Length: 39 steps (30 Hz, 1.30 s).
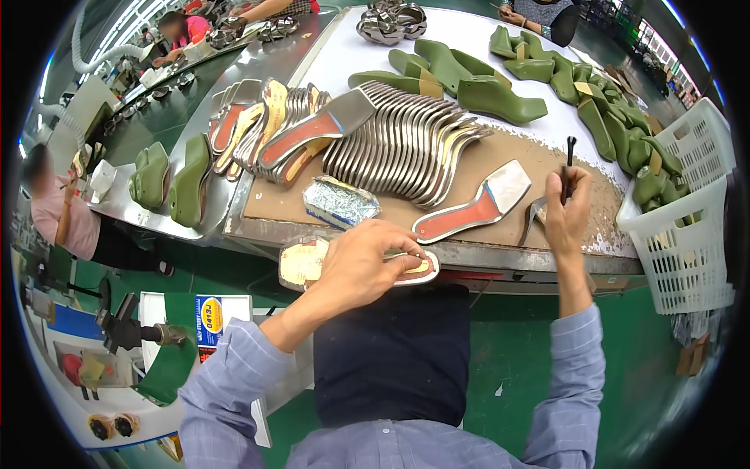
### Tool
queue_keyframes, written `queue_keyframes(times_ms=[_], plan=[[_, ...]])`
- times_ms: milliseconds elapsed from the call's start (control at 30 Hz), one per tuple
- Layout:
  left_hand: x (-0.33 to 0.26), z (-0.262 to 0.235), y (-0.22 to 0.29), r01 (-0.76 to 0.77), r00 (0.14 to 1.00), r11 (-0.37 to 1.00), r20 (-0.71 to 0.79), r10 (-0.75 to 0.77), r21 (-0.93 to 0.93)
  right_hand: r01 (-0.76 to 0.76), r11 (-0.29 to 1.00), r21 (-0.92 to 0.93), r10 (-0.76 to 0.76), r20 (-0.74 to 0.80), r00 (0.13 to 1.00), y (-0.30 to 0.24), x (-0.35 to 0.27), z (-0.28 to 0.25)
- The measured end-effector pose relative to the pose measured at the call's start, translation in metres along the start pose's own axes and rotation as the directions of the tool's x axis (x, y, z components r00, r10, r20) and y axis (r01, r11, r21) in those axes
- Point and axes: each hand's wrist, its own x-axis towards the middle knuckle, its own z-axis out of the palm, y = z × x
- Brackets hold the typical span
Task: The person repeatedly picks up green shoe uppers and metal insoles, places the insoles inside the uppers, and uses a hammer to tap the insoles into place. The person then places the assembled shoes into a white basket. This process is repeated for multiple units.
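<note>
My left hand [355,262] reaches over a shoe insole [301,264] at the table's front edge. Its thumb and fingertips are pinched together at the insole's right end; anything between them is too small to tell. Wrapped in my right hand [569,207] is a hammer [570,152], its dark handle upright and its metal head low near the board. Just beyond my left hand sits an open packet of small nails [340,203]. Between my hands lies a red and silver insole [476,205]. A long row of insoles [398,141] stands on edge behind the packet, with another insole [316,129] on top.
Green shoe lasts [449,70] spread over the far and right side of the table, some in a white basket [680,242]. More lasts [191,184] stand on the metal bench at left. Co-workers work at the left and far side. A white stand [234,313] is at lower left.
</note>
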Motion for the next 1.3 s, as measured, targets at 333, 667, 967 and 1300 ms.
queue_keyframes(times_ms=[333, 667, 967, 1300], plan=[[0.007, 0.002, 0.009, 0.211, 0.966, 0.968, 0.121, -0.227, 0.134, 0.252, 0.734, -0.631, 0.175, 0.534, 0.827, 0.044, -0.071, -0.105], [0.004, 0.002, 0.013, 0.181, 0.971, 0.974, 0.132, -0.199, 0.136, -0.423, 0.906, -0.013, 0.393, 0.395, 0.830, -0.047, -0.103, -0.101], [-0.001, 0.002, 0.017, 0.143, 0.986, 0.982, 0.064, -0.151, 0.123, 0.004, 0.971, 0.241, -0.129, 0.504, 0.854, -0.121, -0.098, -0.089], [-0.004, -0.020, 0.009, -0.148, 0.985, 0.925, 0.139, 0.105, 0.350, -0.152, 0.974, 0.170, 0.026, 0.578, 0.815, -0.123, -0.110, -0.101]])
